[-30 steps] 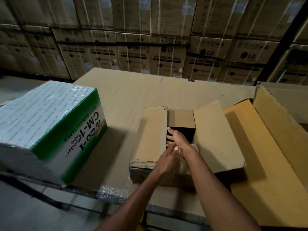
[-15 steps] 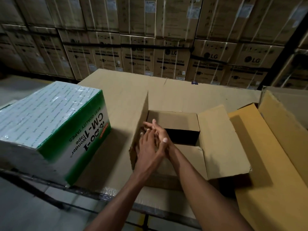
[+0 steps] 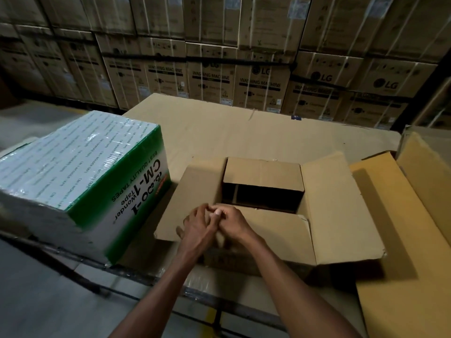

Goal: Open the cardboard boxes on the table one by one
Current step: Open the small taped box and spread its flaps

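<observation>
Left flap now folded flat out, middle box [image 3: 263,191] open; both hands [image 3: 214,223] meet loosely curled at near flap, grip unclear; wrapped tape box [image 3: 80,181] at frame left unopened.

warehouse. wall of stacked cartons [image 3: 261,89] printed "lg washing machine", strapped, fills background. cardboard-covered table [image 3: 244,132] in front, shrink-wrapped tape carton [image 3: 80,181] at left, dim light.

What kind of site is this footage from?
Most likely a warehouse or stockroom. Stacked washing machine cartons fill the whole back wall, strapped in rows. The cardboard-covered table holds an opened cardboard box and a shrink-wrapped case of tape.
</observation>
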Demonstrator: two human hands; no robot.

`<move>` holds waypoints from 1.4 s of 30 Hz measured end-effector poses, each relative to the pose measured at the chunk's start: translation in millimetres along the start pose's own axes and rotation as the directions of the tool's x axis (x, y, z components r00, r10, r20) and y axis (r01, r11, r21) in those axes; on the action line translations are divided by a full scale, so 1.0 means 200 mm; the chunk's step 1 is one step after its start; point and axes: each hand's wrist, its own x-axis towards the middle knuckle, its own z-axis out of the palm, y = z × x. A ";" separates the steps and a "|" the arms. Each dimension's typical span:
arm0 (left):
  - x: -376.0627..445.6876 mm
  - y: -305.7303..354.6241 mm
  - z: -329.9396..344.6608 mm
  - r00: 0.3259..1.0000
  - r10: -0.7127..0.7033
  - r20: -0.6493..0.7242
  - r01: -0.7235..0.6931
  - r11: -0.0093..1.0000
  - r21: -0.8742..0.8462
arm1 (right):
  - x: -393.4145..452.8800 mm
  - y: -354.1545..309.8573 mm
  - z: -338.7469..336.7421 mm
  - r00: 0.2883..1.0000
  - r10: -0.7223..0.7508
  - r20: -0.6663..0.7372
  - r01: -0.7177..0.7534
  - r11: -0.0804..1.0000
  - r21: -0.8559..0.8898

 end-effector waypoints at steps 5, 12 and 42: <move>0.13 0.09 0.03 0.978 0.195 0.075 -0.206 0.963 0.173 | -0.06 0.06 -0.32 0.972 -0.006 -0.237 -0.053 0.969 -0.241; 0.28 0.21 0.12 0.893 0.198 0.405 -0.341 0.884 0.321 | -0.21 0.22 -0.65 0.950 0.133 -0.281 -0.287 0.722 -0.630; -0.35 0.25 0.04 0.771 0.171 0.614 -0.393 0.886 0.246 | -0.86 0.17 -0.51 0.964 0.262 0.046 -0.217 0.875 -0.433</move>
